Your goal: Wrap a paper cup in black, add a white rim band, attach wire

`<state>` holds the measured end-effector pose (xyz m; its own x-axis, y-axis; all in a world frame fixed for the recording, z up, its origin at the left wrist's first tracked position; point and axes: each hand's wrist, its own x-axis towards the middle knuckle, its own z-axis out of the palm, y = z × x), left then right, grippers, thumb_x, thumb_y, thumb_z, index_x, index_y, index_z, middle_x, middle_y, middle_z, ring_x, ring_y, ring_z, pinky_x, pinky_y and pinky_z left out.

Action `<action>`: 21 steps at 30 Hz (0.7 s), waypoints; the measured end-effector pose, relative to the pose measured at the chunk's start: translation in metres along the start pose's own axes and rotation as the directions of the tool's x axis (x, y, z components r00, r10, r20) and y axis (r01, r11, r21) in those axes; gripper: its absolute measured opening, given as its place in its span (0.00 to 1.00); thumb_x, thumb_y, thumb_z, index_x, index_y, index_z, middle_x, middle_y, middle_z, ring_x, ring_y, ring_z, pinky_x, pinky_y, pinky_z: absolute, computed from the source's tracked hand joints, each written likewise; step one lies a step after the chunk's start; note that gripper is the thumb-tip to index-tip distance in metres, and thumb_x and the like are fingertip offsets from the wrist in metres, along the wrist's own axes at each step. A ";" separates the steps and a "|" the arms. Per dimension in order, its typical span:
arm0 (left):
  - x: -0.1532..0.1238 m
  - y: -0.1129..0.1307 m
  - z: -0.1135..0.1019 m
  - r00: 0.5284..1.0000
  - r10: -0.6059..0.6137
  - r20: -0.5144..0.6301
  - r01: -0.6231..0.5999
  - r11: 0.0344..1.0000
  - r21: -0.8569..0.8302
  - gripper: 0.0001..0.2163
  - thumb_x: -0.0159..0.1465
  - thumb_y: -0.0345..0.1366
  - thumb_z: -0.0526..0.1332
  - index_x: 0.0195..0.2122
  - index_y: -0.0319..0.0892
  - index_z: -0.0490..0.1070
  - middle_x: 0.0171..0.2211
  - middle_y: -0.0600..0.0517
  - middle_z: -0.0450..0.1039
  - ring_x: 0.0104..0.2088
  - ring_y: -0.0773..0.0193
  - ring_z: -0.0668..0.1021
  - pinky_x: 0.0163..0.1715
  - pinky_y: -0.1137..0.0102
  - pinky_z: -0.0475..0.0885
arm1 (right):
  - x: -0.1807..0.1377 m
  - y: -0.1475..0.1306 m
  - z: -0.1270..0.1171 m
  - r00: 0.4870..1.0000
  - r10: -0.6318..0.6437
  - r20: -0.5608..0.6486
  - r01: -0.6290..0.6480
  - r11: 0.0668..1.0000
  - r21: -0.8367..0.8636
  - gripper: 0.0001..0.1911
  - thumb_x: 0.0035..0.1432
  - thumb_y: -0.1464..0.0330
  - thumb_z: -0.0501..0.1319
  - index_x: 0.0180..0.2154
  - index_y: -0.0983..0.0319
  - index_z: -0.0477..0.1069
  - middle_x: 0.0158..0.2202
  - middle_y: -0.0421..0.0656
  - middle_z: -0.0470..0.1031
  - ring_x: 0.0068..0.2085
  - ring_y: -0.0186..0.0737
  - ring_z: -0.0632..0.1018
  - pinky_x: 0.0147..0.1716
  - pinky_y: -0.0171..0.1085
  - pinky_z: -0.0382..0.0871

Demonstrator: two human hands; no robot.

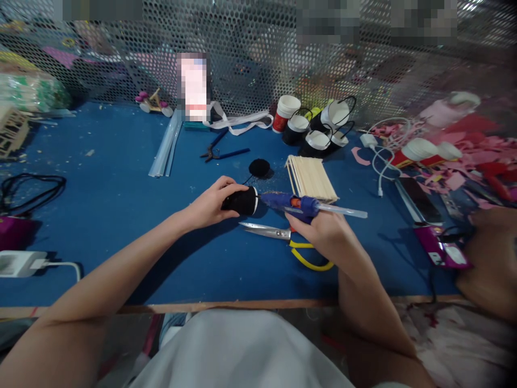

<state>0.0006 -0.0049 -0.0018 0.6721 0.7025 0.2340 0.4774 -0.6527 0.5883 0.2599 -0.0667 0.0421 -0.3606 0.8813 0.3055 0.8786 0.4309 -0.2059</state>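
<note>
Black cup (pixel 244 202), centre of frame: gripped on its side by left hand (pixel 210 202). Glue gun (pixel 278 201), right of centre: clasped by right hand (pixel 329 231). Cup best kept steady, nozzle (pixel 260 198) close.

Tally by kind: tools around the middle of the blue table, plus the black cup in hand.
Glue gun, in the right hand: 1
Scissors: 1 pair
Pliers: 1 pair
Black cup, in the left hand: 1
Total: 4
</note>
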 end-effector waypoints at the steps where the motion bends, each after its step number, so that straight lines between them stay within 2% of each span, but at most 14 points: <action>1: 0.000 0.000 0.000 1.000 0.005 -0.002 -0.005 1.000 0.001 0.27 0.56 0.36 0.62 0.56 0.47 0.56 0.49 0.44 0.57 0.50 0.55 0.67 0.49 0.57 0.67 | 0.001 0.001 0.002 1.000 0.028 -0.004 -0.028 1.000 0.008 0.13 0.54 0.64 0.55 0.33 0.66 0.73 0.28 0.49 0.74 0.29 0.45 0.75 0.29 0.39 0.67; 4: 0.000 -0.001 0.002 1.000 0.019 -0.008 -0.019 1.000 0.008 0.27 0.56 0.35 0.63 0.56 0.47 0.56 0.49 0.44 0.57 0.50 0.55 0.67 0.50 0.57 0.66 | 0.004 0.001 0.005 0.994 0.112 0.008 -0.112 0.994 0.015 0.12 0.53 0.63 0.56 0.30 0.64 0.73 0.27 0.49 0.75 0.32 0.47 0.76 0.31 0.40 0.67; 8: -0.001 -0.002 0.002 0.999 0.046 -0.016 -0.045 0.999 0.017 0.27 0.56 0.34 0.63 0.56 0.47 0.56 0.49 0.44 0.58 0.51 0.55 0.66 0.51 0.57 0.65 | 0.011 -0.002 0.004 0.974 0.220 0.059 -0.222 0.975 0.024 0.11 0.52 0.63 0.58 0.29 0.64 0.73 0.23 0.47 0.74 0.27 0.45 0.75 0.27 0.39 0.66; 18: -0.002 0.001 0.002 0.999 0.036 -0.016 -0.036 0.999 0.021 0.26 0.56 0.34 0.62 0.56 0.46 0.57 0.49 0.44 0.57 0.51 0.55 0.66 0.51 0.57 0.65 | 0.023 -0.005 0.003 0.965 0.248 0.088 -0.259 0.956 0.135 0.10 0.52 0.63 0.58 0.24 0.62 0.66 0.23 0.44 0.72 0.25 0.39 0.72 0.26 0.38 0.65; 21: -0.002 0.001 0.003 0.999 0.024 -0.028 -0.024 1.000 0.013 0.26 0.56 0.35 0.63 0.55 0.47 0.58 0.49 0.45 0.58 0.51 0.55 0.66 0.51 0.57 0.66 | 0.024 -0.006 0.000 0.937 0.326 0.127 -0.347 0.910 0.229 0.12 0.50 0.61 0.59 0.23 0.62 0.65 0.20 0.42 0.71 0.23 0.38 0.72 0.24 0.37 0.65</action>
<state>0.0011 -0.0080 -0.0037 0.6672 0.6942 0.2702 0.4687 -0.6731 0.5721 0.2461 -0.0484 0.0502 -0.0916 0.9907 0.1010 0.8526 0.1304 -0.5060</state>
